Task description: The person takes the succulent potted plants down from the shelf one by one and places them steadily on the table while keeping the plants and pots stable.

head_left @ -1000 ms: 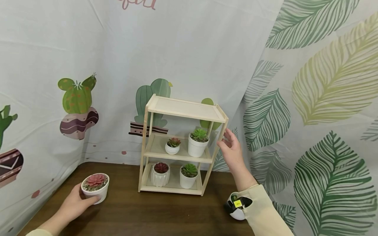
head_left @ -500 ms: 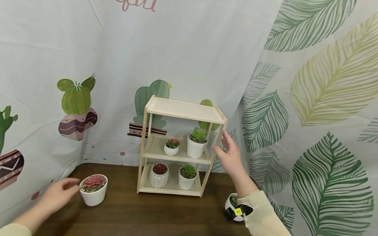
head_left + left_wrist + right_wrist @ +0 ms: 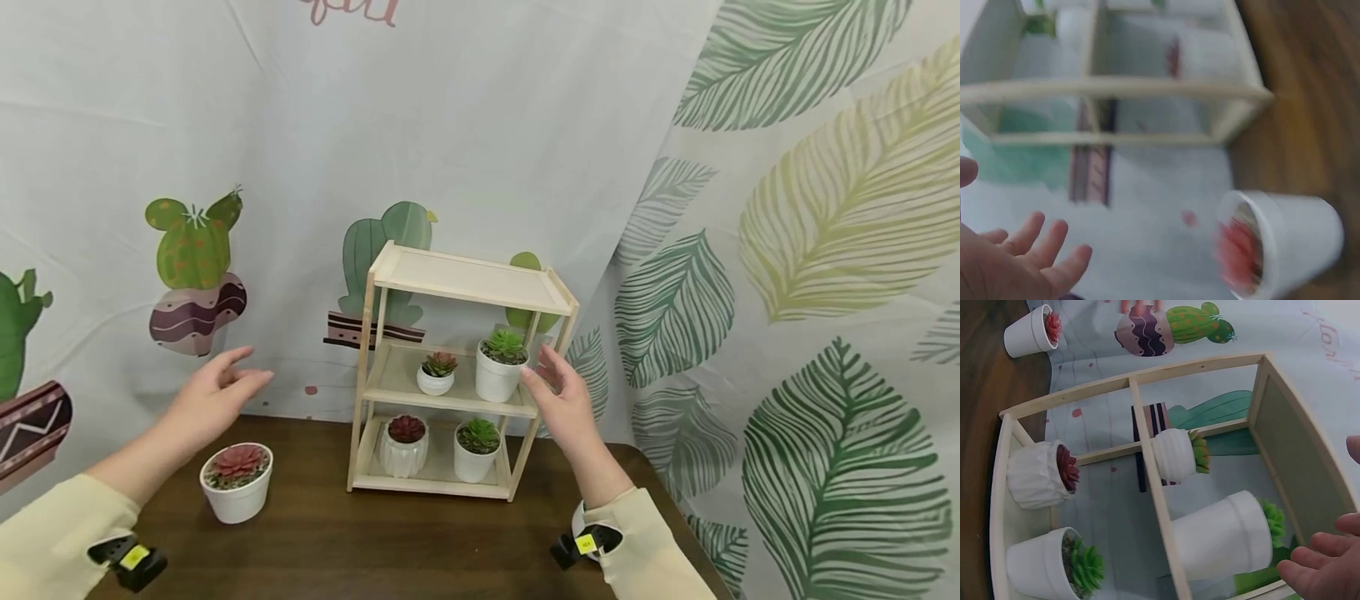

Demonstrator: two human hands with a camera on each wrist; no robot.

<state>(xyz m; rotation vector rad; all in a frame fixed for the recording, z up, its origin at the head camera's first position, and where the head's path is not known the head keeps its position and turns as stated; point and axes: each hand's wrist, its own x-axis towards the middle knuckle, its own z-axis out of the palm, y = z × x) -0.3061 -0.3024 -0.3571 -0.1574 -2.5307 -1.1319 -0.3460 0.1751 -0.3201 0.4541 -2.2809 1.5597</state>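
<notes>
Printed cloth is hanging behind a brown desk in the head view, with a three-tier wooden shelf standing on it. The person's left grip is hovering loosely spread above the pink succulent pot on the desk, holding nothing. Also relaxed and holding nothing, the right grip is hanging just beside the tall green succulent pot, which is standing near the middle tier's front edge; whether it is touching the shelf is unclear. A careless sweep could be tipping that pot off. Likewise, the right sleeve could be bumping a white pot it is mostly covering.

Though blurring, the left wrist view is showing four separate fingertips, well clear of the pink pot.

Finally, the right wrist view is showing four shelved pots sharply, which the left wrist view is blurring and cropping; neither is showing the white pot.
</notes>
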